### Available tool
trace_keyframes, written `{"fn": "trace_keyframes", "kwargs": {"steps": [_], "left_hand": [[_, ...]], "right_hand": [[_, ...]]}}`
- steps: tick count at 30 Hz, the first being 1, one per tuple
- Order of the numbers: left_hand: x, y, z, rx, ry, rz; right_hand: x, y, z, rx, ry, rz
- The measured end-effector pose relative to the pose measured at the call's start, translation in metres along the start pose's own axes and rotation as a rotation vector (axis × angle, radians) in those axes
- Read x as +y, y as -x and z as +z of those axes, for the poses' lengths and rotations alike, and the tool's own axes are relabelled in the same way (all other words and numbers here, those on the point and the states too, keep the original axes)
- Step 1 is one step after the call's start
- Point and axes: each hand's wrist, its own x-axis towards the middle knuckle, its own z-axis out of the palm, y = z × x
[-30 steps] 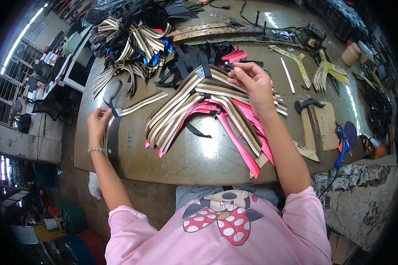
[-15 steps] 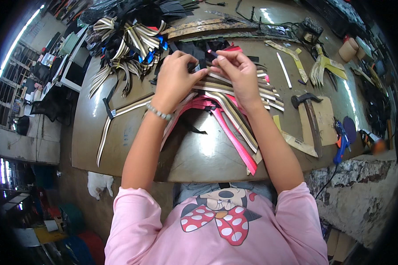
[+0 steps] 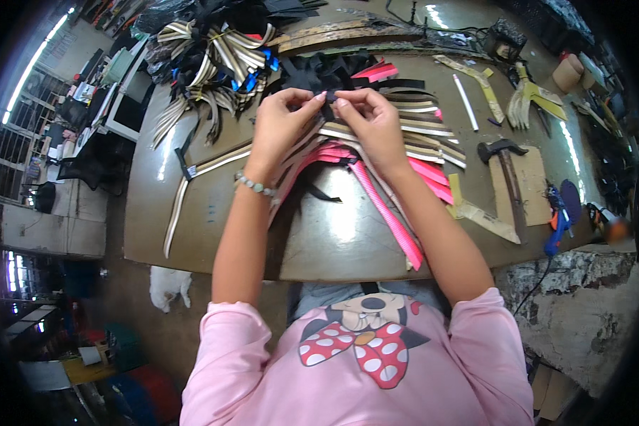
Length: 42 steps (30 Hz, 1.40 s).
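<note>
Over the middle of the table, my left hand and my right hand meet with thumbs and forefingers pinched on a small piece of black strap. Beneath and around them spreads a pile of cream, brown and black striped straps. Bright pink straps run out of the pile toward the table's near edge. Behind my fingertips lies a heap of black straps. One striped strap with a black end piece stretches off to the left.
A hammer rests on cardboard at the right, beside a blue corded tool. Tied bundles of striped straps lie at the far left. A white stick and yellowish strips lie far right. A white animal is on the floor.
My right hand has come down and left to meet my left hand at the black strap. The dark, slim object in its fingers no longer shows. The striped straps at right have shifted, baring pink ones.
</note>
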Motion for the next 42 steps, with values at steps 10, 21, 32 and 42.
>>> {"fn": "trace_keyframes", "kwargs": {"steps": [10,21,32,42], "left_hand": [[-0.012,0.008,0.009,0.174,0.243,0.025],[0.025,0.011,0.016,0.216,-0.539,0.213],[0.004,0.016,0.02,0.273,-0.425,0.202],[0.005,0.031,0.017,0.267,-0.498,0.288]], "right_hand": [[-0.008,0.006,0.018,0.083,0.227,-0.11],[-0.003,0.002,0.012,0.192,0.188,-0.052],[-0.006,0.0,0.018,0.175,0.348,-0.136],[-0.007,0.003,0.022,0.124,0.532,-0.224]]}}
